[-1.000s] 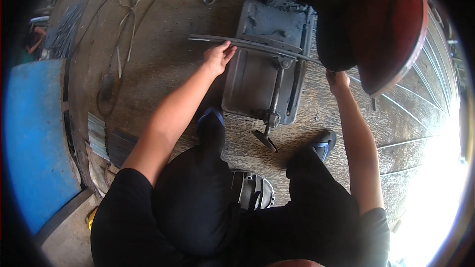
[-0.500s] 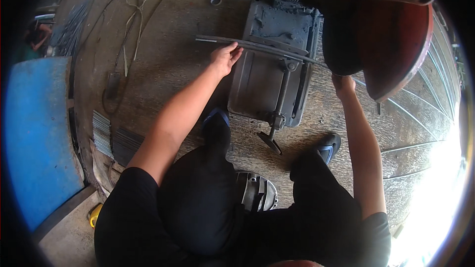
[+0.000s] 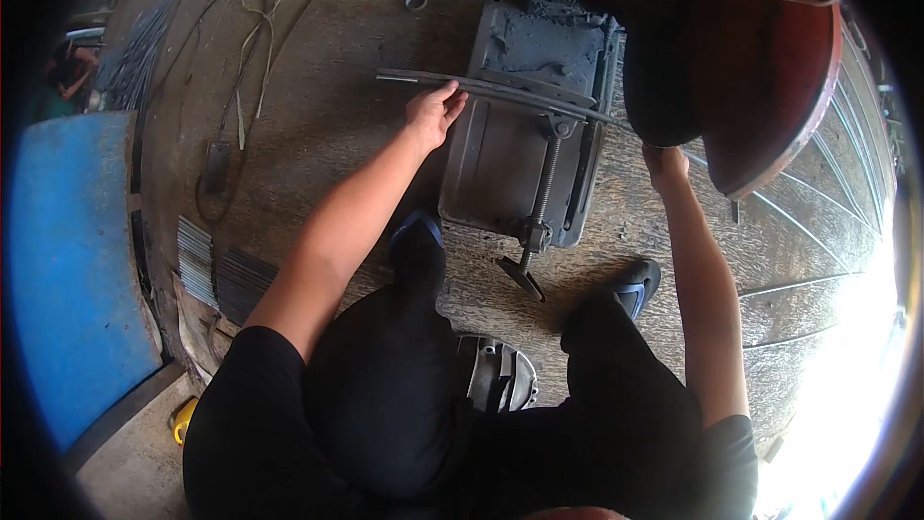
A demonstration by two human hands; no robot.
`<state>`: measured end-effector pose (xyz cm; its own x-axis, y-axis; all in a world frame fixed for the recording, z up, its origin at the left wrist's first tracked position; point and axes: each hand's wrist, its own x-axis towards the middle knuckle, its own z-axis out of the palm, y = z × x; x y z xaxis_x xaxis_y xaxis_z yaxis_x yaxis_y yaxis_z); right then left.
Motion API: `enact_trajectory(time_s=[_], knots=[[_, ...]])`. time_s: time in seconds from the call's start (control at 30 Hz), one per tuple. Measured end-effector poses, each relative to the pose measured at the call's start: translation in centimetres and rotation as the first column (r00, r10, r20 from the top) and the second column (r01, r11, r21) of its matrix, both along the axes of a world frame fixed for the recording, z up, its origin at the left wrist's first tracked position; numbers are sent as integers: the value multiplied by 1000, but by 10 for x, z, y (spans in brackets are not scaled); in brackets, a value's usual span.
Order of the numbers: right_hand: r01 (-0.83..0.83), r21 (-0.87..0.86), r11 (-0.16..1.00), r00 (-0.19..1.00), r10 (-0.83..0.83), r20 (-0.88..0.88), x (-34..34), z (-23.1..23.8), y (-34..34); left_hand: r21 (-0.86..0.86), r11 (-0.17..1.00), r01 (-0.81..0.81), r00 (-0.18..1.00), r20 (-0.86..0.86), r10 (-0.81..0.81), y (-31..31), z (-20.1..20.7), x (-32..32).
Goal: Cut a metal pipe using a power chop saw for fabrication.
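A strip of floor parts the feet from the vise. Across it lies the metal bar, touched by the half-curled fingers of the left hand; I can't tell how firmly. The red cover hides the right hand's fingers, grip unknown. Leftward, floor runs to a cord.

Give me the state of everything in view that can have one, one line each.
Left hand: fingers part-curled, touching the metal bar
Right hand: fingertips hidden behind the red cover
Metal bar: crosswise over the machine base
Crank handle: tilted
Cord: loosely looped on the floor
Ring: lying loose
Slippers: worn
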<state>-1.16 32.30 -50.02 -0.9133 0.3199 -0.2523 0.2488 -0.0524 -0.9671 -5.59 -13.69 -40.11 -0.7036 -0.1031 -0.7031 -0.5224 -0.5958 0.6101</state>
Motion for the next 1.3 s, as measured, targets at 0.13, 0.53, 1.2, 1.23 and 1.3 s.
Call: enact_trajectory(time_s=[0.13, 0.53, 1.2, 1.23, 1.3], knots=[[152, -284, 947, 958, -70, 278, -16, 52, -37, -6, 999, -42, 999, -27, 42, -16, 1, 2], [-16, -418, 908, 998, 38, 44, -4, 39, -11, -45, 998, -50, 999, 3, 50, -2, -1, -1], [68, -645, 761, 992, 19, 127, -14, 50, -22, -121, 992, -29, 1000, 9, 30, 0, 8, 1], [27, -696, 718, 998, 19, 59, -13, 52, -15, -107, 994, -19, 1000, 9, 20, 5, 8, 0], [-219, 101, 970, 976, 219, 9, -5, 52, 6, -81, 997, 9, 1000, 25, -7, 14, 6, -2]])
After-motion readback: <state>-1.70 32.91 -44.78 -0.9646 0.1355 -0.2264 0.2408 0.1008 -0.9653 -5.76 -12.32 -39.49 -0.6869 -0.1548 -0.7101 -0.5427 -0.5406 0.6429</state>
